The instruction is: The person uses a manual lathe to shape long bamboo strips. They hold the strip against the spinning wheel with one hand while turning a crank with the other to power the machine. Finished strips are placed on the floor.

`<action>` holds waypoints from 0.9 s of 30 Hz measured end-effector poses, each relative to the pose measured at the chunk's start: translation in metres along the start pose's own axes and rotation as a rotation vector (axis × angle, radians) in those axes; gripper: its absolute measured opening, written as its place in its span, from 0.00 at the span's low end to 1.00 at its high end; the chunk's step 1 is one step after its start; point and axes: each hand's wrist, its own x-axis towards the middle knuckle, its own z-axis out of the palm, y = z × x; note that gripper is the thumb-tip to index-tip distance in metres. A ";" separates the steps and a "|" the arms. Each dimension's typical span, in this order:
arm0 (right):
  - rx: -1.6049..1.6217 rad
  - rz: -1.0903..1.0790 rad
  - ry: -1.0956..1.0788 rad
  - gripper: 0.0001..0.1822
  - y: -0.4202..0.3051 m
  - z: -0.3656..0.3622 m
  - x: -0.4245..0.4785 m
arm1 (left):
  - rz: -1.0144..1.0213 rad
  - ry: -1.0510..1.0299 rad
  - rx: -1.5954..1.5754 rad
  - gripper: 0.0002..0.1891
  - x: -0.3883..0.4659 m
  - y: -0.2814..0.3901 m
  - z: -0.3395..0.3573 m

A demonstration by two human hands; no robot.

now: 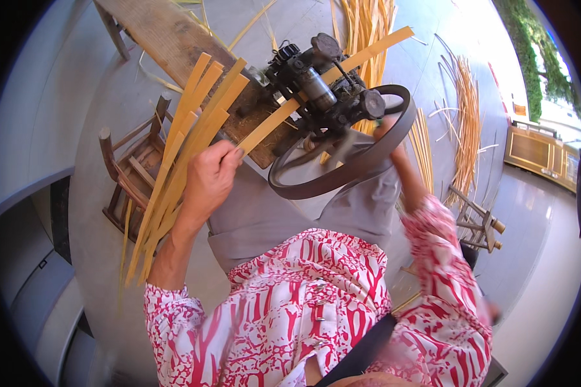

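Observation:
My left hand (pixel 212 169) pinches the near end of a flat, pale wooden strip (pixel 268 126) between thumb and fingers. The strip runs through the rollers of a black cast-metal hand-cranked machine (pixel 314 89) and sticks out on its far side. At the machine's near side stands a large dark handwheel (pixel 339 186), its middle blurred. My right hand (pixel 387 129) is closed at the wheel's right side, partly hidden behind the rim. A fanned bundle of similar strips (pixel 189 140) slants just beyond and left of my left hand.
The machine sits at the end of a wooden bench (pixel 160 36). A small wooden chair frame (pixel 135 167) stands at left. Long strips (pixel 368 29) and a bundle of thin rods (pixel 465 121) lie beyond on the floor. A small stool frame (pixel 479 222) is at right.

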 end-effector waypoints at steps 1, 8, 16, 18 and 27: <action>-0.005 0.061 -0.152 0.16 -0.002 0.028 0.006 | 0.031 0.022 0.020 0.12 0.004 0.002 0.008; 0.497 -0.478 -0.113 0.23 -0.021 0.060 -0.120 | 0.025 0.013 0.028 0.11 0.011 -0.009 -0.001; 0.583 -0.410 -0.264 0.22 -0.004 0.015 -0.114 | -0.275 -0.218 -0.109 0.13 -0.041 -0.041 -0.039; 0.510 -0.388 -0.173 0.22 -0.014 0.021 -0.116 | -0.176 -0.188 -0.135 0.13 -0.031 -0.039 -0.029; 0.340 -0.484 -0.105 0.14 -0.009 0.141 -0.095 | -0.156 -0.188 -0.231 0.16 -0.025 -0.034 -0.019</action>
